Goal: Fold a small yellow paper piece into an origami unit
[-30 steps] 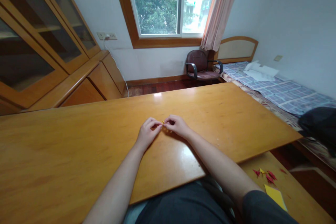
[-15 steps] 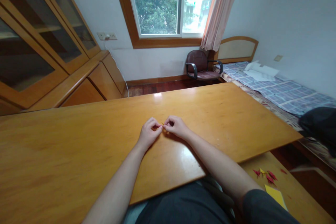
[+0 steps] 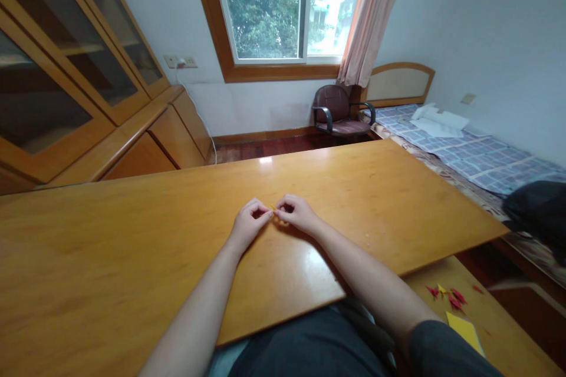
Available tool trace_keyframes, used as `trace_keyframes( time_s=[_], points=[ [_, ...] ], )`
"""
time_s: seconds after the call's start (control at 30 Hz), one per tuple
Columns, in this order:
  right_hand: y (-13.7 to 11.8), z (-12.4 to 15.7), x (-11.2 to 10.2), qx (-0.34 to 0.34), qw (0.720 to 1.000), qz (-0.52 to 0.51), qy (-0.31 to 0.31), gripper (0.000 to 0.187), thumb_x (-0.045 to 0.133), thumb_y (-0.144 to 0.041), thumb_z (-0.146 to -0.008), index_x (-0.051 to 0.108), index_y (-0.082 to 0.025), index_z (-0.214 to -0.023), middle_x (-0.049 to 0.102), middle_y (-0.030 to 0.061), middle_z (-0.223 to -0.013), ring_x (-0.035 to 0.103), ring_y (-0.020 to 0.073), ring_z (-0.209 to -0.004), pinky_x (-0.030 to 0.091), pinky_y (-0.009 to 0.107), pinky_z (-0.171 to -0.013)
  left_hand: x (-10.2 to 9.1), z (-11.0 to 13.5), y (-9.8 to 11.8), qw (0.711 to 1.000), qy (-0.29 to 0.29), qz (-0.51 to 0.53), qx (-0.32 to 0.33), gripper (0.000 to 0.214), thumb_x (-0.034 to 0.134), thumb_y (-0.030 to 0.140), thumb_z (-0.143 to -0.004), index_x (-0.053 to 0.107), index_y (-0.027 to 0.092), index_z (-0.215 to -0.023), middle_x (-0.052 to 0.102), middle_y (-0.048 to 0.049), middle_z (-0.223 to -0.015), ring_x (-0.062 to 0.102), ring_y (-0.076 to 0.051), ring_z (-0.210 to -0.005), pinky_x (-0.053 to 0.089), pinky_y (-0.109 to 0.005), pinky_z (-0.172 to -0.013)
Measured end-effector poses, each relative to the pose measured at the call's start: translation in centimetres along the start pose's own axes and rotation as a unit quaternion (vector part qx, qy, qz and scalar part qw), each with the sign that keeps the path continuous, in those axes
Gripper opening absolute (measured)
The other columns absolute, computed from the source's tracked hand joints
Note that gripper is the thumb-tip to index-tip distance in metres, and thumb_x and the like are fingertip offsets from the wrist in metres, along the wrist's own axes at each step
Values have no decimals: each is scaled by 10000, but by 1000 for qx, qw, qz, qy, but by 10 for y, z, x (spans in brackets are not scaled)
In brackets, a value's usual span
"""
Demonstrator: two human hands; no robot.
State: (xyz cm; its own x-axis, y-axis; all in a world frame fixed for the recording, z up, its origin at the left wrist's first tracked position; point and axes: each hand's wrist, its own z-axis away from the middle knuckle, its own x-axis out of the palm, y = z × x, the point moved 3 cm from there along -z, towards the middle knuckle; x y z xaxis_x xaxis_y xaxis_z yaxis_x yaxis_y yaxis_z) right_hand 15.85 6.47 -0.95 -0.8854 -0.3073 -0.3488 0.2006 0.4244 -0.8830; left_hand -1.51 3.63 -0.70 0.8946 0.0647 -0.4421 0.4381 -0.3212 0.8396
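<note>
I saw the tiny yellow paper piece (image 3: 278, 216), mostly hidden, pinched between the fingertips of my left hand (image 3: 248, 225) and right hand (image 3: 298, 213) at mid-desk. Beneath lay the glossy orange-wood desk (image 3: 132, 247), smooth and flat; pointed red paper scraps (image 3: 451, 297) sat well apart.

Orange-brown wood table (image 3: 132, 235). Yellow paper scrap (image 3: 280, 220). Red paper bits (image 3: 451, 297), yellow sheet (image 3: 463, 330). Blue-and-white checked bed cover (image 3: 477, 153). Pale pink curtain (image 3: 369, 17). Dark red-brown chair (image 3: 336, 107). Black bag (image 3: 537, 209). Brown window frame (image 3: 212, 17). Green trees (image 3: 260, 6).
</note>
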Motion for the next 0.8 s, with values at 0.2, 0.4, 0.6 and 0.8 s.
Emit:
trace_keyframes(
  time_s=[0.2, 0.4, 0.6, 0.8],
  points=[
    [2, 0, 2, 13, 1000, 8, 3, 61, 670, -188, -760, 633, -151, -730, 562, -32, -647, 503, 95, -610, 391, 213, -596, 3, 1, 4, 998, 15, -51, 35, 134, 631, 257, -804, 613, 188, -691, 568, -2, -736, 551, -147, -709, 425, -258, -638],
    [2, 0, 3, 9, 1000, 27, 4, 46, 656, -154, -745, 618, -152, -719, 558, -38, -639, 492, 90, -609, 384, 205, -594, 4, 3, 11, 992, 8, -96, 86, 118, 597, 207, -845, 609, 187, -729, 555, -7, -761, 551, -151, -745, 445, -268, -678],
    [-2, -1, 2, -13, 999, 49, 16, 20, 643, -170, -762, 641, -151, -753, 590, -16, -684, 533, 105, -647, 413, 218, -626, 2, 4, 15, 983, 15, -130, 125, 107, 568, 213, -888, 625, 196, -799, 564, -15, -793, 558, -158, -776, 460, -284, -723],
    [-2, 1, 3, -35, 996, 81, 29, 44, 645, -175, -758, 619, -160, -725, 578, -18, -675, 526, 102, -631, 401, 214, -607, 2, 6, 15, 973, 21, -168, 156, 88, 574, 190, -881, 635, 207, -819, 566, -19, -797, 566, -163, -769, 464, -286, -727]
  ],
)
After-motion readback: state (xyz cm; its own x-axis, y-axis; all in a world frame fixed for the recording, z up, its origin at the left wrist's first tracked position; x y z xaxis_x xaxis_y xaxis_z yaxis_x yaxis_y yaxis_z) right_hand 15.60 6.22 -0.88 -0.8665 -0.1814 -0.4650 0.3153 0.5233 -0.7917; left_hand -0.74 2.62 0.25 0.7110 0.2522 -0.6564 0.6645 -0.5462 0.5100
